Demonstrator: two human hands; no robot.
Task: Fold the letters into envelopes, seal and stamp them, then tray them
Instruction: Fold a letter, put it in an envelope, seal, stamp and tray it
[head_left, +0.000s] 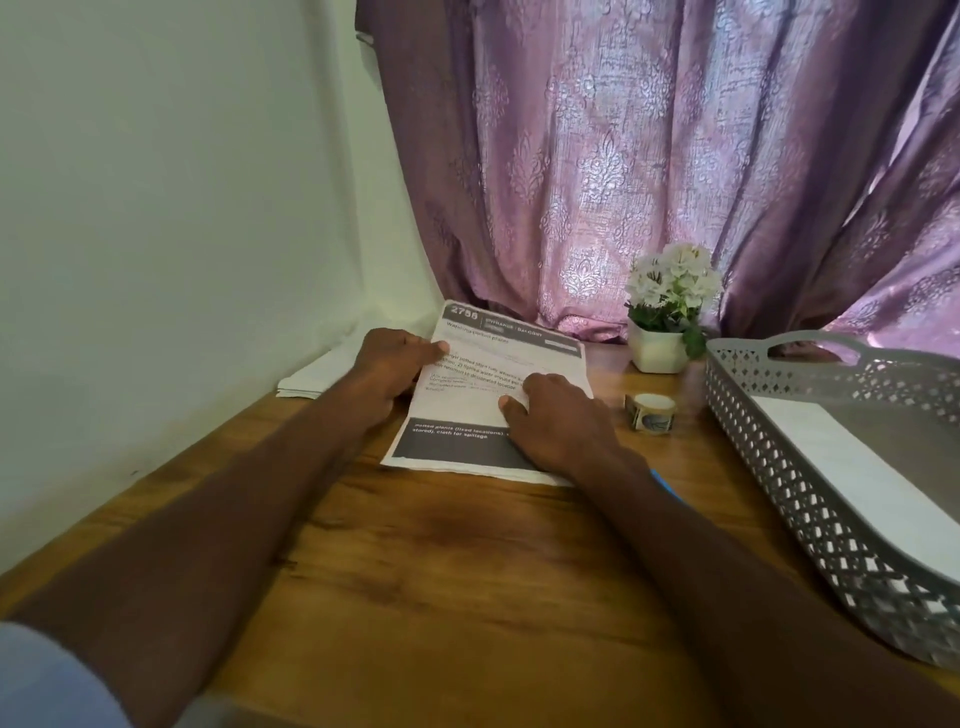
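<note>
Take the letter (488, 384) as your landmark, lying printed side up on the wooden table (441, 571). Left of it, against the wall, sits a white stack (311, 376), probably envelopes. Your left hand (389, 374) grips the letter's left edge, thumb on top; your right hand (550, 421) presses flat on its lower right, fingers spread. You look to be at the folding step: next, bring one short edge over squarely and crease it. Right of the letter stands the stamp roll (650, 411), and further right the grey tray (831, 467).
</note>
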